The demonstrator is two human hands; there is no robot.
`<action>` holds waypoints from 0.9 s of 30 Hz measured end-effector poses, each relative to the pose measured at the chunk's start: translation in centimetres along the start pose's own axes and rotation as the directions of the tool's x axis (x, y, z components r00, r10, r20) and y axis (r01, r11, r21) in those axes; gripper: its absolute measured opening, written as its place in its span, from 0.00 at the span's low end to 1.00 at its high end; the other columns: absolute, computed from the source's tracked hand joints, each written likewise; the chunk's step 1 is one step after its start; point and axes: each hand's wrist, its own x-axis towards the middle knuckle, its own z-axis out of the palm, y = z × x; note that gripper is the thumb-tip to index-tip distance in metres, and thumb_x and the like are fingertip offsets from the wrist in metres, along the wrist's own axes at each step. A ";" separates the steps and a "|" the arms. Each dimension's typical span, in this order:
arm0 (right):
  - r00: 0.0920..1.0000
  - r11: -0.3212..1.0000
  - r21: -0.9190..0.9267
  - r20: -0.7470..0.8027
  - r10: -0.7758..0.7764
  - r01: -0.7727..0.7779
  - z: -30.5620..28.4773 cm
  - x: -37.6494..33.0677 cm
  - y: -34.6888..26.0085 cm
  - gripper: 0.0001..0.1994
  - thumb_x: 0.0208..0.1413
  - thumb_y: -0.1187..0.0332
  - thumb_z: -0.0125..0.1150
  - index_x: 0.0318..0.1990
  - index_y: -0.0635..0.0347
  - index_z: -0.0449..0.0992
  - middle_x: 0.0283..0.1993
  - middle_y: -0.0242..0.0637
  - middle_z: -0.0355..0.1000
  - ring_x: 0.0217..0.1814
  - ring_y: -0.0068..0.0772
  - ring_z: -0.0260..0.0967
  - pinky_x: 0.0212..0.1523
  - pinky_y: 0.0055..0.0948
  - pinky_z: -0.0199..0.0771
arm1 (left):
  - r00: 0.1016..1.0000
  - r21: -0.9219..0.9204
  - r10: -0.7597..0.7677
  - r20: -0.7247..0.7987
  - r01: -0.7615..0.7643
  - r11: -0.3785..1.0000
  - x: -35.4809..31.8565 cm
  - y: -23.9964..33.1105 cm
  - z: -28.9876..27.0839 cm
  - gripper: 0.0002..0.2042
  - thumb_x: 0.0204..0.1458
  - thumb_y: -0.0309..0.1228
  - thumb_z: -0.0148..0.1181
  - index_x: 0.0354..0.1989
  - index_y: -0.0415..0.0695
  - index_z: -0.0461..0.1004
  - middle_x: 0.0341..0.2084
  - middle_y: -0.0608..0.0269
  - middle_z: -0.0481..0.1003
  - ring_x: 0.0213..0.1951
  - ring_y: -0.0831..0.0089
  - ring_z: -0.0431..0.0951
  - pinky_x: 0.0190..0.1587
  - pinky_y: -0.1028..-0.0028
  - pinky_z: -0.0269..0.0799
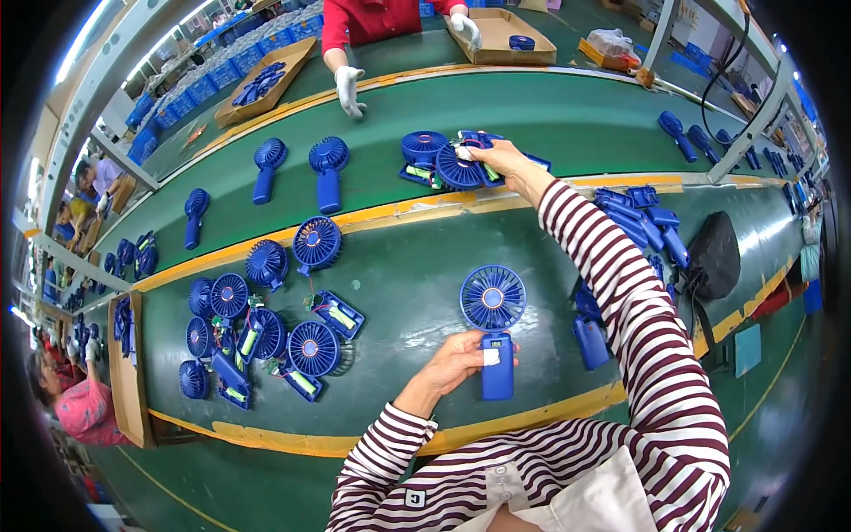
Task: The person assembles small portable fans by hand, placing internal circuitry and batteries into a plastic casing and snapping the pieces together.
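Observation:
My left hand (454, 362) is closed around the handle of a blue handheld fan (493, 300), its round grille pointing away from me above the near worktable. White finger covers show on my fingertips. My right arm stretches out to the green conveyor belt, where my right hand (510, 165) grips another blue fan (459, 168). Beside it on the belt lies an open fan (425, 147) with a green battery showing. To the left on my table sits a cluster of open fans (312, 348) with batteries, wires and small circuit boards exposed.
Blue handle shells (640, 216) are heaped on the right, beside a black bag (714, 255). Assembled fans (329, 168) lie along the conveyor (381, 111). Across it stands a person in red (377, 25) with white gloves, near cardboard trays (510, 55). Metal frame posts rise at both sides.

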 end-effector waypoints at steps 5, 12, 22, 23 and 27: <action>0.965 0.971 -0.240 -0.255 -0.057 -0.006 3.6 4.4 2.1 0.26 0.38 0.60 0.70 0.38 0.76 0.72 0.41 0.48 0.72 0.44 0.38 0.69 0.44 0.36 0.68 | 1.000 -0.051 -0.027 0.017 0.027 0.998 0.2 -0.1 -0.2 0.20 0.49 0.25 0.55 0.52 0.37 0.63 0.44 0.54 0.71 0.44 0.65 0.74 0.48 0.67 0.70; 0.830 0.967 -0.244 -0.552 -0.077 -0.073 9.6 16.2 1.0 0.36 0.38 0.47 0.66 0.47 0.73 0.68 0.46 0.48 0.68 0.42 0.43 0.70 0.27 0.38 0.77 | 0.996 -0.231 -0.022 0.082 0.040 0.972 0.6 -0.7 -0.9 0.20 0.50 0.25 0.54 0.53 0.37 0.62 0.46 0.53 0.71 0.46 0.65 0.73 0.51 0.67 0.67; 0.955 0.338 -0.936 -0.186 -0.231 -0.101 1.4 25.7 -7.4 0.36 0.37 0.42 0.61 0.50 0.62 0.70 0.51 0.47 0.68 0.54 0.39 0.66 0.53 0.30 0.63 | 0.989 -0.203 -0.059 0.136 0.086 0.975 1.4 0.5 -1.2 0.20 0.51 0.23 0.52 0.54 0.35 0.62 0.48 0.49 0.69 0.47 0.63 0.73 0.52 0.67 0.66; 0.991 0.317 -0.947 -0.079 -0.105 -0.042 4.6 22.5 -8.1 0.37 0.35 0.43 0.63 0.50 0.60 0.70 0.52 0.44 0.68 0.54 0.38 0.66 0.52 0.29 0.64 | 0.995 -0.212 -0.042 0.086 0.060 0.975 0.5 0.3 -1.7 0.20 0.51 0.23 0.52 0.54 0.35 0.62 0.48 0.49 0.69 0.47 0.63 0.73 0.52 0.67 0.66; 0.977 0.093 -0.989 -0.133 -0.170 -0.118 1.4 21.3 -8.1 0.33 0.40 0.50 0.60 0.53 0.59 0.66 0.52 0.42 0.68 0.53 0.38 0.67 0.51 0.33 0.65 | 0.994 -0.216 -0.034 0.104 0.056 0.975 0.8 -0.5 -1.1 0.19 0.51 0.24 0.53 0.52 0.36 0.63 0.46 0.52 0.71 0.45 0.64 0.74 0.51 0.67 0.67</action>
